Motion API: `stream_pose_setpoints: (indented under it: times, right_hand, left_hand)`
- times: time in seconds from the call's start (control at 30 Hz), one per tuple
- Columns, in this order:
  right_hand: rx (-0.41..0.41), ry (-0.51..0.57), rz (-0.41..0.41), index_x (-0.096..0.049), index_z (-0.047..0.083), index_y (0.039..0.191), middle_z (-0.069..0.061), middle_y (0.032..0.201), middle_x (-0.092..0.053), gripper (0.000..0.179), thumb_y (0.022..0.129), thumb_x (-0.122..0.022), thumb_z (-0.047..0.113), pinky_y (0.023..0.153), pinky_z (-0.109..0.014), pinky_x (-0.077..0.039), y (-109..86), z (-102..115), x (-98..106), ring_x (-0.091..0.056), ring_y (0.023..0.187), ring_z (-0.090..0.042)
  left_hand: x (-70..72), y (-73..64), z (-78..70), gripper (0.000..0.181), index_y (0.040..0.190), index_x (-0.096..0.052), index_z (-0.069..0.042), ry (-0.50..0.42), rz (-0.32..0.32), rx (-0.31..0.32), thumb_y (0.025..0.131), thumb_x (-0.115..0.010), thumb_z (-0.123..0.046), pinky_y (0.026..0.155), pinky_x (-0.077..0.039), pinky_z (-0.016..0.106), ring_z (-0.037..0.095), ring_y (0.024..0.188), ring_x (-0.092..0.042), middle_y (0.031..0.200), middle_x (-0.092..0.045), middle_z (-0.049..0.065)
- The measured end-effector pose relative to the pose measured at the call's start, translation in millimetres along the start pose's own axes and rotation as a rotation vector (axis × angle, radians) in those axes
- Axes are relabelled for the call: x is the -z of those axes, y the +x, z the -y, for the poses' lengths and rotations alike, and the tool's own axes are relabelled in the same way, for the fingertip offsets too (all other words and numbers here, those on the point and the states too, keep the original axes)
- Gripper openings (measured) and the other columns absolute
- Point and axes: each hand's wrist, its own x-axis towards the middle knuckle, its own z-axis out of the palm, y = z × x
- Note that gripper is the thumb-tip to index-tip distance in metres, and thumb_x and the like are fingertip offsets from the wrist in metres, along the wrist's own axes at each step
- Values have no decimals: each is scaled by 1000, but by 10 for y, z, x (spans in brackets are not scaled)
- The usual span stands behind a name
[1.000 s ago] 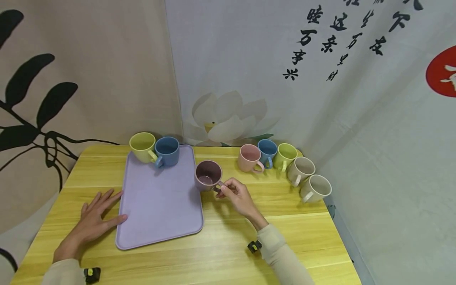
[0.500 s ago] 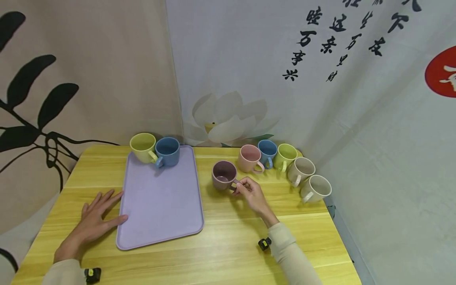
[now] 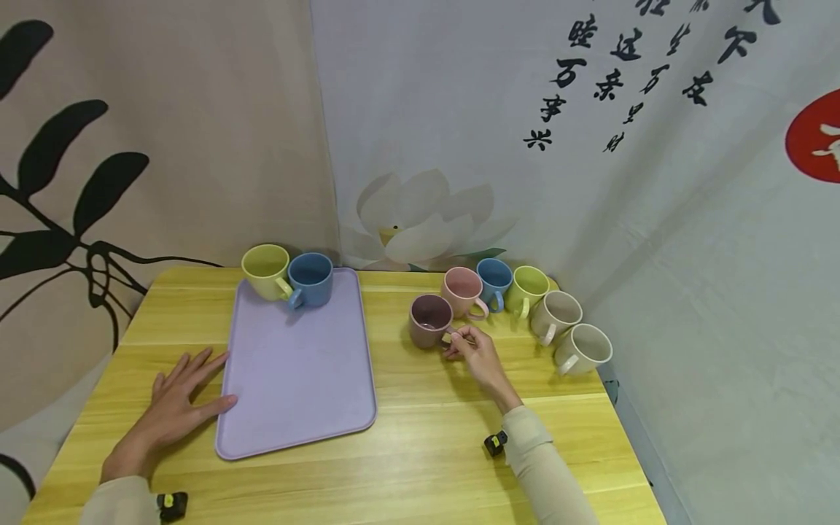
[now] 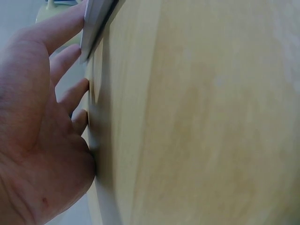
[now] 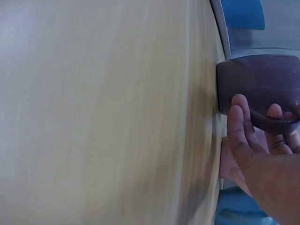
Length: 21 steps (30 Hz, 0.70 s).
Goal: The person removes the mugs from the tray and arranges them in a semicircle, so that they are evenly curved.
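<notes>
A dark purple mug (image 3: 426,332) stands upright on the table, just in front of a pink mug (image 3: 462,286). My right hand (image 3: 477,359) pinches its handle; in the right wrist view, fingers (image 5: 240,122) reach along the mug's side and through the handle. On the left, my left hand (image 3: 173,414) lies spread on the table, its thumb and a fingertip at the left rim of a lilac tray (image 3: 298,364). The left wrist view has those fingers (image 4: 65,63) stretched toward the tray's edge. A yellow-green mug (image 3: 264,277) and a blue mug (image 3: 311,281) sit at the tray's far end.
Behind and right of the held mug, a curved row holds the pink mug, a blue mug (image 3: 494,281), a yellow-green mug (image 3: 527,288) and two off-white mugs, one nearest the right table edge (image 3: 582,348). A cloth backdrop (image 3: 446,146) hangs behind the table.
My right hand has carried the dark purple mug rightward from the tray's right edge to beside the pink mug. The left hand and tray have stayed in place.
</notes>
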Motion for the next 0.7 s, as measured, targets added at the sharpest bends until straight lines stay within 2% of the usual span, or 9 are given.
stream_pose_setpoints:
  times: [0.1,0.3,0.5,0.7]
  right_hand:
    - [-4,5,-20,-62,-14,112,-41,110,-70,22,116,-59,7,94,-56,-71,18,-20,42,-81,96,-45]
    - [-8,29,-32,-60,-15,114,-38,110,-67,23,117,-58,8,97,-61,-69,55,-79,136,-81,99,-50]
    - [-10,29,-33,-59,-18,119,-37,110,-66,26,118,-57,8,97,-59,-70,71,-90,195,-82,99,-45]
    - [-5,45,-59,-60,-15,115,-34,106,-68,22,117,-58,7,95,-57,-71,84,-103,206,-82,98,-46]
  left_hand:
    - [2,0,0,93,180,-30,-15,0,0,-1,106,-76,-47,125,19,92,71,169,6,186,-12,37]
    - [-5,-6,-7,93,179,-31,-14,1,1,3,105,-77,-47,125,19,92,71,169,6,185,-13,37]
    - [-6,-10,-8,93,179,-31,-14,-2,0,6,105,-77,-47,124,18,92,71,168,6,185,-13,38]
    - [2,-1,-18,93,179,-30,-14,7,2,13,106,-76,-48,124,19,92,72,168,6,185,-12,38]
